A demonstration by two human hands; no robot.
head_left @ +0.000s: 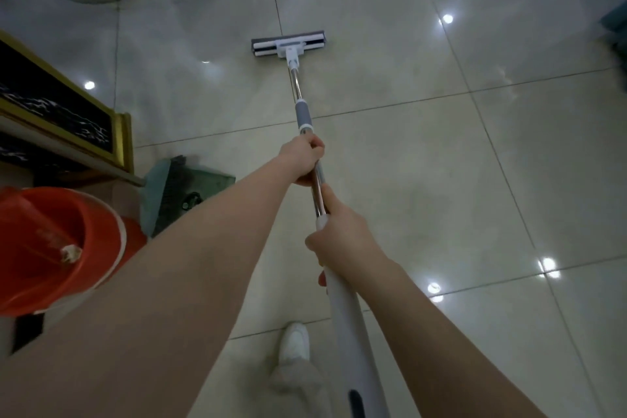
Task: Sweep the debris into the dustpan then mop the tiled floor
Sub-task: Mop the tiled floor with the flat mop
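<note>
Right hand [342,234]: fingers curled round the white upper handle of the mop [294,85], nearest the body. Left hand [305,159]: fingers wrapped about the metal shaft farther along, just on the near side of the grey collar. Mop head [288,44]: flat, lying on the tiled floor [441,163] well ahead, beside a grout line. Handling, judged: light, stiff pole; bare metal likely slippery, so two spaced grips suit it. Dustpan [207,185] and broom [159,193]: parked at left, near an orange bucket [51,241] and a gold-trimmed cabinet [68,105]. White shoe [295,339]: under the handle.
</note>
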